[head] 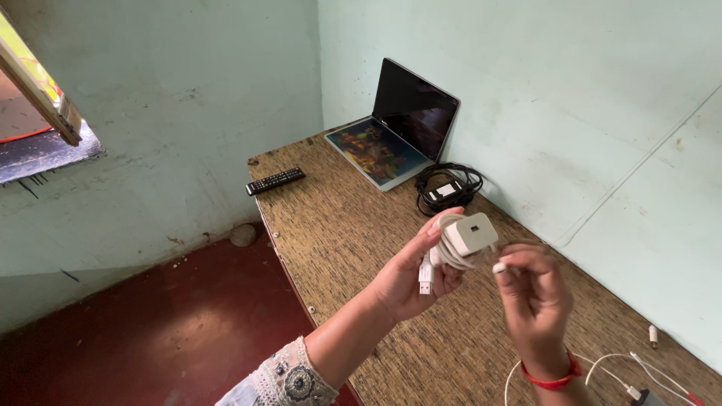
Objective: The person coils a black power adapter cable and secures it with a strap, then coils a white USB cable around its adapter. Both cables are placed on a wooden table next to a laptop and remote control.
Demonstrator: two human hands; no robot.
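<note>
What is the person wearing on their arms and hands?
The left hand is bare, with no rings showing. Its arm ends in a white lacy sleeve cuff with round beaded trim. The right hand is bare too and looks blurred; a thin red band circles its wrist. No gloves or watch show.

The charger (471, 234) is smooth, glossy white plastic, its cable (444, 259) rubbery; the surface (338, 225) looks coarse and woven (mat-like), the laptop (398, 124) screen glossy, the walls (188, 98) matt, scuffed plaster
</note>
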